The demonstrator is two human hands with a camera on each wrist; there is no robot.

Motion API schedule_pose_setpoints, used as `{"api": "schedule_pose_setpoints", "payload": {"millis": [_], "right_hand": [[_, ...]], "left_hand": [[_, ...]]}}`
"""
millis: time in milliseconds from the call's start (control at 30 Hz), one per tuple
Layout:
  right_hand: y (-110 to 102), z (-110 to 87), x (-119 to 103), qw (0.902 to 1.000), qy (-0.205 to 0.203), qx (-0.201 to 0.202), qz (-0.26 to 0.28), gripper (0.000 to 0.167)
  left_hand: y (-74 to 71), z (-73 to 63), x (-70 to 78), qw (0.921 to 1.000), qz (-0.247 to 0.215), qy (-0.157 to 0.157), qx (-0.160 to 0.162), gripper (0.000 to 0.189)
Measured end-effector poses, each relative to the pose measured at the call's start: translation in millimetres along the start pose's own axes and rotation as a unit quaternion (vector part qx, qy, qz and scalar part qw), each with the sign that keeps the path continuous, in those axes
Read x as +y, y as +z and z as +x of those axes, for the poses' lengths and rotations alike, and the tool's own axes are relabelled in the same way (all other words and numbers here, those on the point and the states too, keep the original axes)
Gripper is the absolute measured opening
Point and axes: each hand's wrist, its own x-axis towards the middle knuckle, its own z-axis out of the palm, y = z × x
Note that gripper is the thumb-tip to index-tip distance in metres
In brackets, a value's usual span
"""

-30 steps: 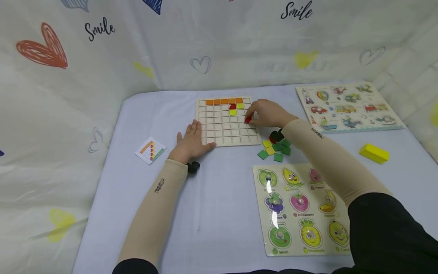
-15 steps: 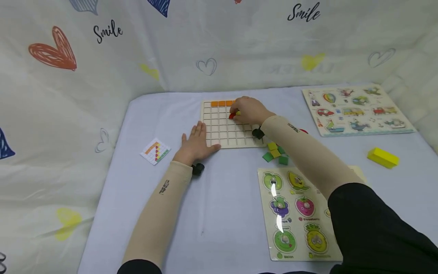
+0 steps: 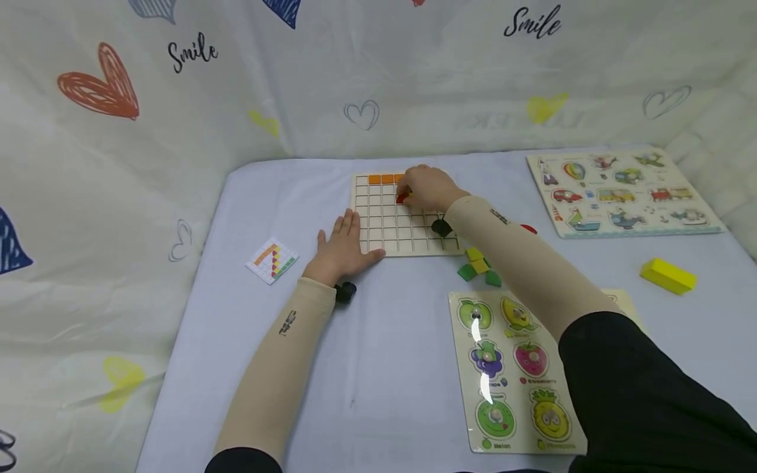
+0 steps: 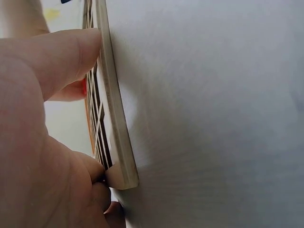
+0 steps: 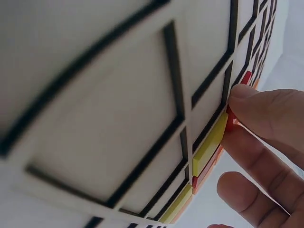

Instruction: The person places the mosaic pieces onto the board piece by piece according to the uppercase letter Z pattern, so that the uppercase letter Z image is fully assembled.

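Note:
A pale wooden grid board (image 3: 408, 231) lies near the back of the table, with orange tiles (image 3: 381, 179) along its far row. My left hand (image 3: 340, 251) rests flat at the board's left corner, fingers straight and thumb along its front edge (image 4: 121, 128). Over the upper part of the grid, my right hand (image 3: 430, 187) pinches a red tile (image 5: 231, 118) between thumb and finger. In the right wrist view that piece is down at the grid cells, right beside a yellow tile (image 5: 209, 140). The right hand hides the far right cells from the head view.
Loose yellow and green tiles (image 3: 480, 266) lie before the board, partly under the right sleeve; a red piece (image 3: 529, 228) shows beyond it. A pattern card (image 3: 272, 261) is at left. Fruit puzzle (image 3: 503, 348), vehicle puzzle (image 3: 639, 225) and yellow block (image 3: 668, 276) occupy the right.
My right hand has carried the red tile leftward and away from me, from the board's right side to the upper grid, then stayed there. The left hand keeps its place.

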Motion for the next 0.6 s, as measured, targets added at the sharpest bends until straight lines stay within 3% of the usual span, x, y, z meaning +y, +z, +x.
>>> {"api": "schedule_pose_setpoints", "payload": {"millis": [200,400,600], "right_hand": [[4,-6.1,3,0.9997,0.008,-0.002,0.023,0.026],[7,-19.4,11,0.9997,-0.011,0.009,0.022,0.026],[2,-46.2,24,0.9996,-0.025,0.006,0.007,0.024]], "left_hand": [[1.6,-1.4,3.5,1.0,-0.001,0.0,-0.008,0.106],[2.6,0.7,3.4,1.0,0.004,0.0,-0.007,0.107],[0.7,1.1,3.4,1.0,-0.003,0.0,-0.006,0.107]]}}
